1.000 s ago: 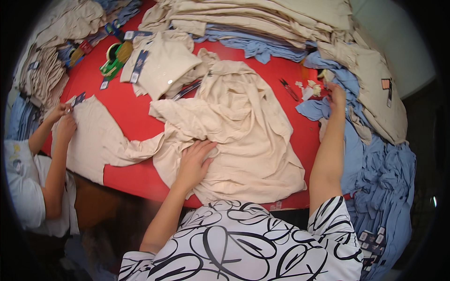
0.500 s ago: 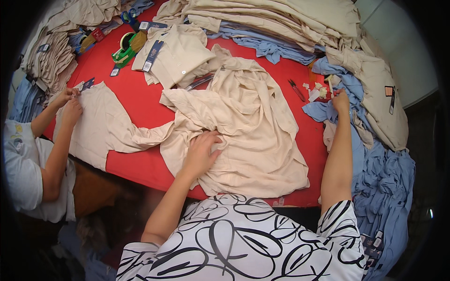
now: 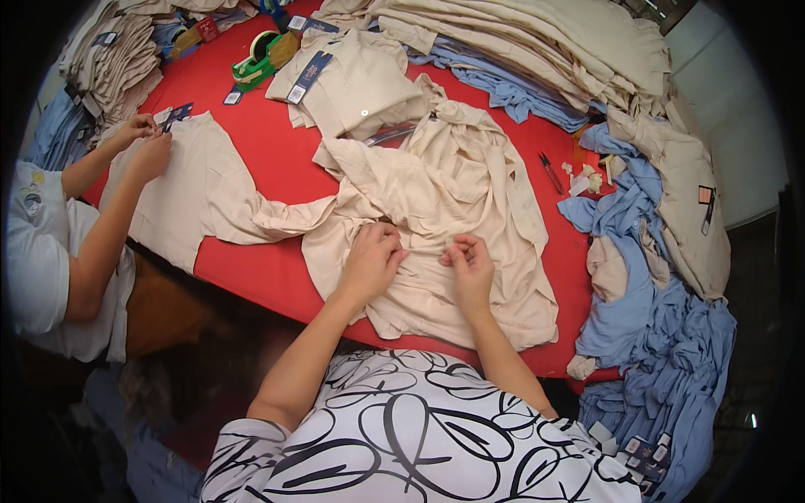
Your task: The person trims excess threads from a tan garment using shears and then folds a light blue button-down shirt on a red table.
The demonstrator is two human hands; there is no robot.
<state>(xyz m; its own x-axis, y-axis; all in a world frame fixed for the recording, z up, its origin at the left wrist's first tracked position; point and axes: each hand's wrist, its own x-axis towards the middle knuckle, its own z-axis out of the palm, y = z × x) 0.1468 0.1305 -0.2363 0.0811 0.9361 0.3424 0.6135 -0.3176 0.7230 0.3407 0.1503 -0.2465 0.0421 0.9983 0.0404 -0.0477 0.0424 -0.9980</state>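
Observation:
A crumpled beige shirt [image 3: 470, 184] is spread on the red table in front of me. My left hand [image 3: 375, 261] rests on it with its fingers bent together, closed on a fold of the cloth. A little to the right, my right hand [image 3: 471, 270] is held over the shirt in a pinch. Whatever lies between those fingertips is too small to make out. Small nippers [image 3: 551, 173] with dark red handles lie to the right of the shirt. Beside them sit small pale scraps [image 3: 587, 181].
At left a co-worker's hands [image 3: 151, 142] handle a tag on another beige garment [image 3: 180, 184]. A folded tagged shirt [image 3: 344, 84] and a green tape dispenser [image 3: 253, 69] are at the back. Beige piles [image 3: 537, 42] and blue garments [image 3: 671, 318] line the far and right edges.
My right hand has come from the scraps at the right back over the shirt, fingers pinched. My left hand's fingers have drawn together on the cloth. The whole view has shifted slightly.

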